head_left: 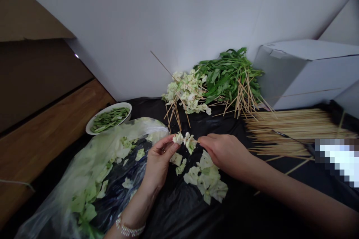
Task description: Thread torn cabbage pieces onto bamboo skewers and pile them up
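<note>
My right hand (217, 151) is closed around a thin wooden skewer (196, 141) that points left. Pale cabbage pieces (190, 142) are threaded along it. At its left end, my left hand (161, 157) pinches a cabbage piece (178, 138) between thumb and fingers. Whether the skewer's tip passes through that piece is hidden. Below the hands lies a loose pile of cabbage leaves (209, 179) on black plastic sheeting (174, 201). To the left, a clear plastic bag (75, 160) lies spread with more torn cabbage in it.
Finished cabbage skewers (185, 89) and skewered leafy greens (224, 74) are heaped against the white wall (168, 18). Many bare skewers (291, 123) lie at right, before a white box (305, 71). A white bowl (130, 109) of cut green beans stands at left.
</note>
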Available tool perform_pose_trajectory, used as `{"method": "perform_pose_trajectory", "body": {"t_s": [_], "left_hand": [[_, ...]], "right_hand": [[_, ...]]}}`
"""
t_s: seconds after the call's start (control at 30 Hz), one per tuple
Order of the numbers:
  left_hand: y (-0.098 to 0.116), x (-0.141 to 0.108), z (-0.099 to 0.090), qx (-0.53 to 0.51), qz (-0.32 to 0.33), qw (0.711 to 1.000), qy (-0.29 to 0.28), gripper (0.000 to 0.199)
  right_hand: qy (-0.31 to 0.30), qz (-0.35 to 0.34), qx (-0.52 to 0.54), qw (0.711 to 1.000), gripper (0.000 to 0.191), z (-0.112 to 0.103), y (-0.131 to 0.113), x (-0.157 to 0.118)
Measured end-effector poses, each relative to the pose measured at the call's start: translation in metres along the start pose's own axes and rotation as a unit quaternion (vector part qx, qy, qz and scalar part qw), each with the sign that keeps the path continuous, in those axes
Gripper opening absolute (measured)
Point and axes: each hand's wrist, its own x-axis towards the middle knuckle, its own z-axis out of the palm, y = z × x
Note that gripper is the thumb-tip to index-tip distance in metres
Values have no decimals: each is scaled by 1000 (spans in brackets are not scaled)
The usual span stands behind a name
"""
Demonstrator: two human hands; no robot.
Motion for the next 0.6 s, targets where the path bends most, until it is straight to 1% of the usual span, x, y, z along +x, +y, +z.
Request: {"method": "perform_pose_trajectory", "body": {"t_s": [0.23, 0.33, 0.43, 0.6], "left_hand": [[0, 0, 0, 32, 32, 999, 11, 34], [-2, 0, -1, 39, 27, 999, 3, 30], [-2, -1, -2, 40, 22, 999, -7, 30], [0, -1, 1, -11, -7, 1000, -16, 29]], "right_hand": [[-1, 2, 2, 1000, 19, 0, -1, 0], [1, 6, -4, 1000, 18, 1, -2, -1], [7, 5, -4, 1000, 18, 2, -3, -1], [8, 9, -5, 1000, 17, 3, -5, -1]]}}
